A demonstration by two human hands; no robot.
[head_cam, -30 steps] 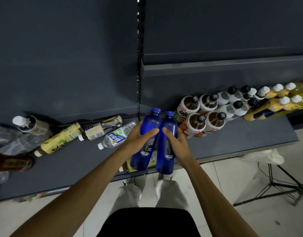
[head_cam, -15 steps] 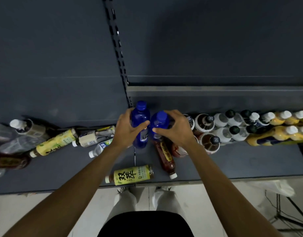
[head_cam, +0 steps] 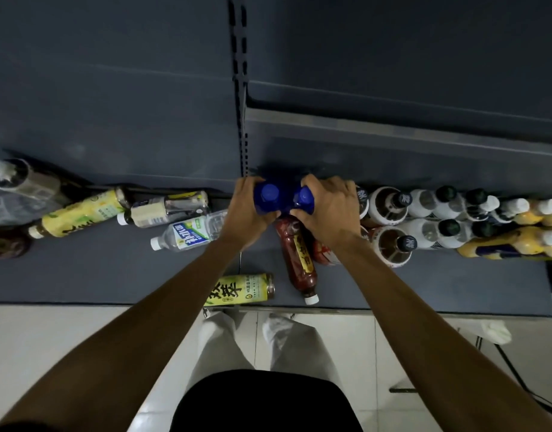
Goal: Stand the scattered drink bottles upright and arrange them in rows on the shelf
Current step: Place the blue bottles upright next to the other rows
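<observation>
Two blue bottles held upright at the back of the shelf [head_cam: 112, 275].
Left hand [head_cam: 248, 210] gripping left blue bottle [head_cam: 266, 201], right hand [head_cam: 329, 213] gripping right blue bottle [head_cam: 304, 199], beside standing rows.

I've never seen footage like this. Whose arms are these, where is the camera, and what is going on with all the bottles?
No machine here: a person wears a camera on the head, looking down at their own arms. The left hand grips one blue bottle and the right hand grips another blue bottle, both upright at the back of a dark shelf. To the right, capped bottles already stand in rows. Several lie on their sides, including a yellow-labelled tea bottle, a dark red bottle and a clear water bottle.
</observation>
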